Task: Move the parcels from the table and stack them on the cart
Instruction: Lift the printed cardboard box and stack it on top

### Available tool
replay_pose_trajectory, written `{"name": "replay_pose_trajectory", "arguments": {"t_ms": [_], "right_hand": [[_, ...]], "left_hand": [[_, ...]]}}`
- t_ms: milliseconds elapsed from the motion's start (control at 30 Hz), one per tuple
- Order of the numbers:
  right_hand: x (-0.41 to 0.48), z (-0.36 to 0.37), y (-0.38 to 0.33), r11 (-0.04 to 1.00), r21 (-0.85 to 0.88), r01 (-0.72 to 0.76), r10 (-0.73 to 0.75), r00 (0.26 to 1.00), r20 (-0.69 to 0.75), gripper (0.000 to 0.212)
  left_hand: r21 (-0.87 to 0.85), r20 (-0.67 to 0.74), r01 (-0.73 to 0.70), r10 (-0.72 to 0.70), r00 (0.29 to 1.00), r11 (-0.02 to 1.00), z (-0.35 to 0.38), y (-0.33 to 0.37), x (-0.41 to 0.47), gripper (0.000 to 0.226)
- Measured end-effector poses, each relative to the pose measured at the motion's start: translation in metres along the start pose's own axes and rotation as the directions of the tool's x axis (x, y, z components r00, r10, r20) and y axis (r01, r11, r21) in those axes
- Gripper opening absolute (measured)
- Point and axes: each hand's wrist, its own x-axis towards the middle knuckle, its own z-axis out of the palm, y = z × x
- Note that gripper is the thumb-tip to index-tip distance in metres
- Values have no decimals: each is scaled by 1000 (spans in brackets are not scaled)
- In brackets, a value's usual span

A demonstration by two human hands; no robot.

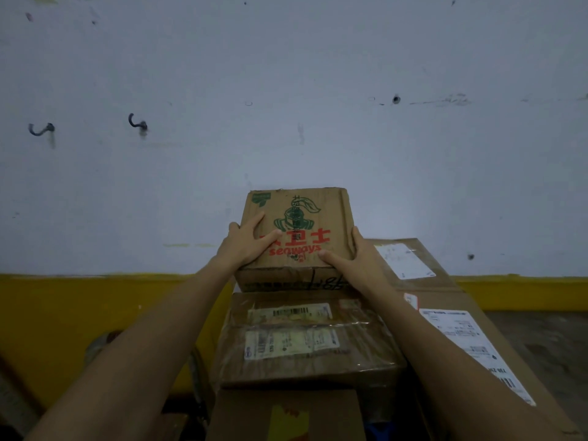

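- The left hand (246,243) grips the near left corner of the printed box (305,214). Its thumb and forefinger lie spread on the top face, and its other fingers wrap over the left edge.
- The right hand (353,259) clasps the near right corner, thumb laid flat on top and fingers running up the right side.
- The box is clamped between the two hands, each opened wide enough to span a corner.
- The box is brown cardboard with a green helmeted figure and red lettering on top. It sits level at the far end of a stack, on a taped parcel (302,364) with paper labels under clear film. I cannot tell whether its weight rests there.
- Nearer, a lower carton (241,415) with a yellow patch shows beneath the parcel.
- Just to the right is a large carton (423,291) with white shipping labels.
- Beyond is a pale wall (286,90) with a yellow band along its base and two hooks (137,121) on the far left.
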Motion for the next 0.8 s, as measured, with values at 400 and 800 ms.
{"name": "replay_pose_trajectory", "arguments": {"t_ms": [400,800], "right_hand": [[8,-6,-2,1000,-19,-24,25,998,54,87],[20,1,11,990,-119,-81,89,994,58,87]], "left_hand": [[88,69,2,-8,998,996,-5,0,10,78],[136,140,28,-47,989,990,8,-12,25,82]]}}
